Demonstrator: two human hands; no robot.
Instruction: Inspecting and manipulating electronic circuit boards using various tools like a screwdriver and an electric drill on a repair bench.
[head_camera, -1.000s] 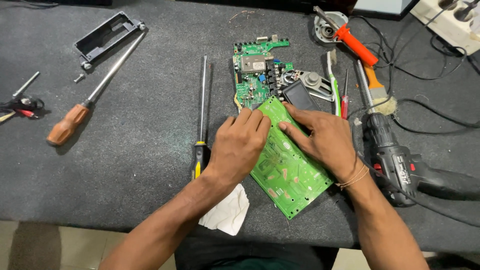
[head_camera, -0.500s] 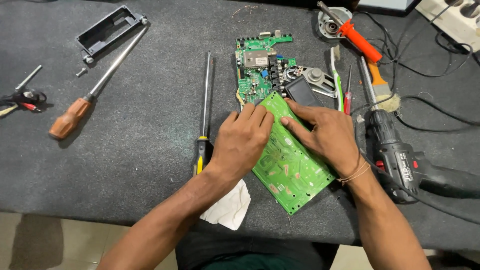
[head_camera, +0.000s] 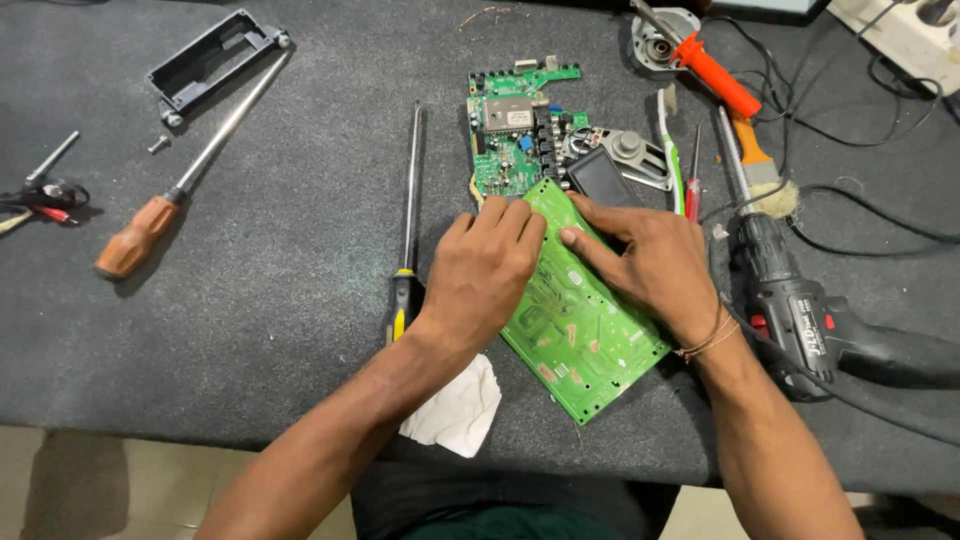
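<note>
Both hands press flat, fingers extended, gripping nothing: left hand (head_camera: 482, 272) and right hand (head_camera: 652, 262) pin the green circuit board (head_camera: 585, 335) against the grey table (head_camera: 280, 300), steadying it beside the long screwdriver (head_camera: 408, 230).

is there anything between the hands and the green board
Nothing visible. Both the left hand and the right hand lie flat on the light green board, fingers touching its upper end. The white cloth sits under the left wrist, beside the board, not between.
</note>
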